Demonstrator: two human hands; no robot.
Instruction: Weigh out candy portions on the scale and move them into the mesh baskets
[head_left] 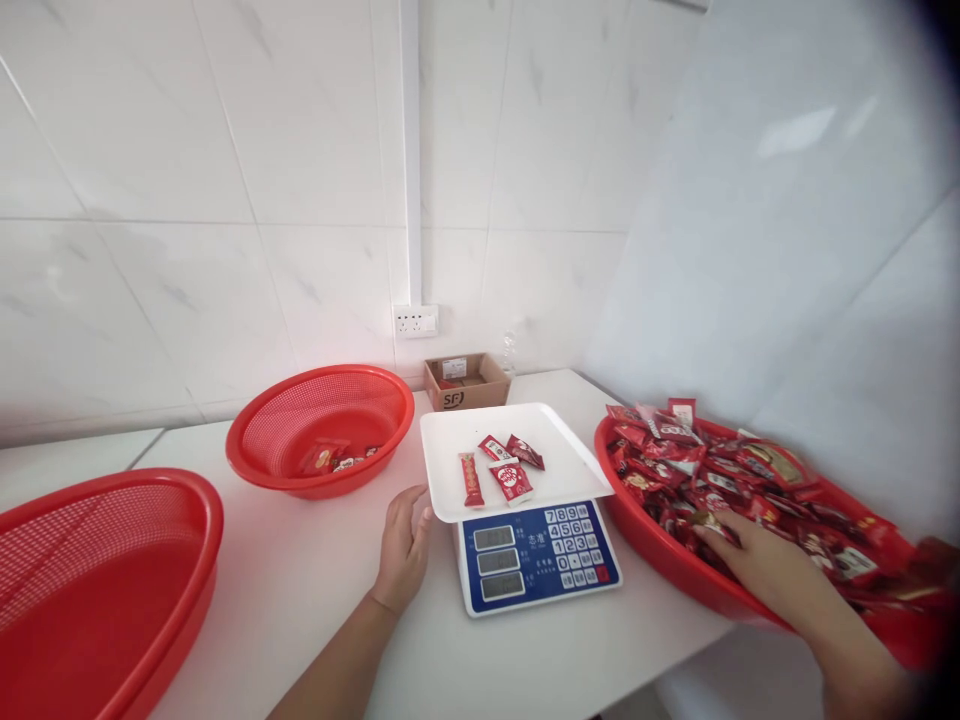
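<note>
A digital scale (540, 560) with a blue keypad panel stands on the white table, its white tray (450, 440) on top. On the tray lie several small red snack packets (511, 480), one of them long and narrow. My left hand (405, 550) is beside the tray's left edge, fingers apart and holding nothing; whether the fingertips touch the tray, I cannot tell. On the right, my right hand (765, 560) reaches into a red basket (660, 560) heaped with red-wrapped snack packets (720, 470). Its fingers pinch a small gold-and-red packet (707, 522), partly hidden by the hand.
A red mesh basket (322, 380) with a few packets in its bottom stands at the back left. Another red basket (180, 490) is at the near left. Behind the scale are a small cardboard box (469, 393) and a wall socket (416, 321).
</note>
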